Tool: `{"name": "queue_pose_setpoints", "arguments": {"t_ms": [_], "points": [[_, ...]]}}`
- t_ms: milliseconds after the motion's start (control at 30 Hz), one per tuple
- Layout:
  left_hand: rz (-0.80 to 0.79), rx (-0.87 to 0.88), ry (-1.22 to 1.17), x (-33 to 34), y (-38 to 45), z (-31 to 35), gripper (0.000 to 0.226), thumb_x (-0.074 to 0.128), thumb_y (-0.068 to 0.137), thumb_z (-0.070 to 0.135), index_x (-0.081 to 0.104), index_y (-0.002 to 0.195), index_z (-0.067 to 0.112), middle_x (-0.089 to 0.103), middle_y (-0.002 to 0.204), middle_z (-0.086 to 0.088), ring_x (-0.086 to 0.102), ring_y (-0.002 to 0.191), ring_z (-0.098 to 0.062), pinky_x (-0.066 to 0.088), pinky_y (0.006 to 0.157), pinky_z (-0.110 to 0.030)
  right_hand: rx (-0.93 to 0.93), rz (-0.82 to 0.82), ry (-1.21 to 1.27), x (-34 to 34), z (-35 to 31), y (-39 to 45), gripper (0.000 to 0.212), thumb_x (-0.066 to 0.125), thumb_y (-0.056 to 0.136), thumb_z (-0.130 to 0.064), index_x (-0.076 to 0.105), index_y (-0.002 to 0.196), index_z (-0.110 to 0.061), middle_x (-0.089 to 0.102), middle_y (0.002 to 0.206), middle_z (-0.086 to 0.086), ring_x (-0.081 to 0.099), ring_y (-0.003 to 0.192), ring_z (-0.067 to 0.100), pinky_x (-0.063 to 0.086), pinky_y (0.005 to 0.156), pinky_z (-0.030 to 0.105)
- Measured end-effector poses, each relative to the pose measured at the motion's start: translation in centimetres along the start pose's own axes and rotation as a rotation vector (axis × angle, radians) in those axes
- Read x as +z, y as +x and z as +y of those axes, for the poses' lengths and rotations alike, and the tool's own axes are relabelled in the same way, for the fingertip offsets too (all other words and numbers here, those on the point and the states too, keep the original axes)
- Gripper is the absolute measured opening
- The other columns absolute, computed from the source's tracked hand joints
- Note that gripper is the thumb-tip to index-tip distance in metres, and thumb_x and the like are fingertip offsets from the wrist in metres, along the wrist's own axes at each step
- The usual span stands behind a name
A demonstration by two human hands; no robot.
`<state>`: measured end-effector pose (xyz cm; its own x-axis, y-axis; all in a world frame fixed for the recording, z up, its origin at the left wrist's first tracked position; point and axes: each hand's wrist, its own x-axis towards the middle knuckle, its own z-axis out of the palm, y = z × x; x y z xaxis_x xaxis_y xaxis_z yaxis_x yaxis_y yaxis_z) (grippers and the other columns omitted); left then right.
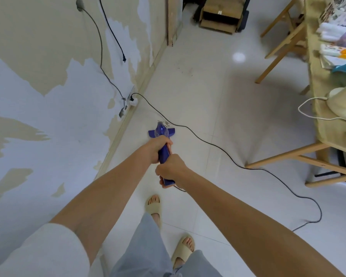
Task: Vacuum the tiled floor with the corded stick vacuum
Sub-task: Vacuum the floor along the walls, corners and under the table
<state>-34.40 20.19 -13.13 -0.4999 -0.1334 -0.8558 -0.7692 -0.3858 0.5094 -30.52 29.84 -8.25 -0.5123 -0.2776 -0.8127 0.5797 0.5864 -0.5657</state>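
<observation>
Both hands grip the blue vacuum (pixel 164 151) at frame centre: left hand (pixel 158 148) curled round the handle higher in the frame, right hand (pixel 171 168) clenched round its near end. The long axis runs away from the person, head (pixel 161 132) on the floor (pixel 208 86) beside the wall (pixel 48 116). The cord (pixel 228 154) trails right across the tiles.

One head-worn camera looks steeply down, close over the floor (pixel 218 100).

A lived-in home room is indicated by peeling wall paint (pixel 48 80), white floor tiles (pixel 218 96), a cluttered wooden table (pixel 318 92).
</observation>
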Motion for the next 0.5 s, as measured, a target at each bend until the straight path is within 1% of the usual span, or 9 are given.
{"name": "queue_pose_setpoints", "arguments": {"t_ms": [67,133,233,333,400,500], "points": [[0.008,0.019,-0.016,-0.2,1.5,1.5,0.029,0.052,0.088,0.002,0.048,0.06,0.009,0.047,0.043,-0.002,0.044,0.044,-0.011,0.039,0.051,-0.024,0.005,0.018,-0.02,-0.1,-1.4,1.9,0.02,0.054,0.084,0.004,0.045,0.1,-0.004,0.051,0.074,0.01,0.054,0.047,0.015,0.046,0.038,0.021],[0.004,0.035,-0.008,-0.6,2.9,3.5,0.029,0.049,0.088,0.0,0.046,0.061,0.008,0.046,0.04,-0.002,0.042,0.048,-0.012,0.038,0.051,-0.024,0.004,0.034,-0.022,-0.1,-3.1,3.7,0.021,0.055,0.084,0.004,0.046,0.101,-0.003,0.052,0.073,0.01,0.054,0.047,0.015,0.045,0.037,0.02],[0.005,0.045,0.022,-1.3,5.0,6.6,0.028,0.048,0.088,0.0,0.046,0.062,0.008,0.046,0.037,-0.001,0.042,0.05,-0.013,0.039,0.053,-0.025,0.008,0.049,-0.037,-0.1,-5.9,6.3,0.022,0.056,0.084,0.004,0.046,0.102,-0.003,0.054,0.072,0.01,0.055,0.047,0.014,0.046,0.038,0.021],[0.008,0.035,0.036,-1.9,6.3,8.9,0.023,0.049,0.089,0.001,0.048,0.067,0.008,0.047,0.037,0.0,0.043,0.05,-0.012,0.04,0.053,-0.024,0.016,0.053,-0.035,-0.2,-8.0,8.1,0.023,0.057,0.084,0.004,0.045,0.102,-0.003,0.053,0.07,0.01,0.055,0.047,0.015,0.048,0.041,0.024],[0.0,0.027,0.027,-1.9,6.7,9.6,0.021,0.048,0.09,0.0,0.048,0.07,0.007,0.047,0.037,0.0,0.043,0.05,-0.013,0.04,0.052,-0.024,0.03,0.06,-0.027,-0.4,-8.7,8.7,0.025,0.058,0.084,0.004,0.045,0.103,-0.004,0.053,0.071,0.01,0.054,0.048,0.016,0.048,0.043,0.025],[-0.002,0.028,0.061,-1.5,6.9,10.2,0.022,0.047,0.088,0.0,0.046,0.067,0.007,0.047,0.039,-0.003,0.044,0.05,-0.015,0.041,0.051,-0.026,0.049,0.074,0.001,-0.8,-8.8,9.0,0.029,0.057,0.084,0.005,0.044,0.108,-0.004,0.052,0.073,0.01,0.052,0.05,0.016,0.047,0.043,0.024]]}}
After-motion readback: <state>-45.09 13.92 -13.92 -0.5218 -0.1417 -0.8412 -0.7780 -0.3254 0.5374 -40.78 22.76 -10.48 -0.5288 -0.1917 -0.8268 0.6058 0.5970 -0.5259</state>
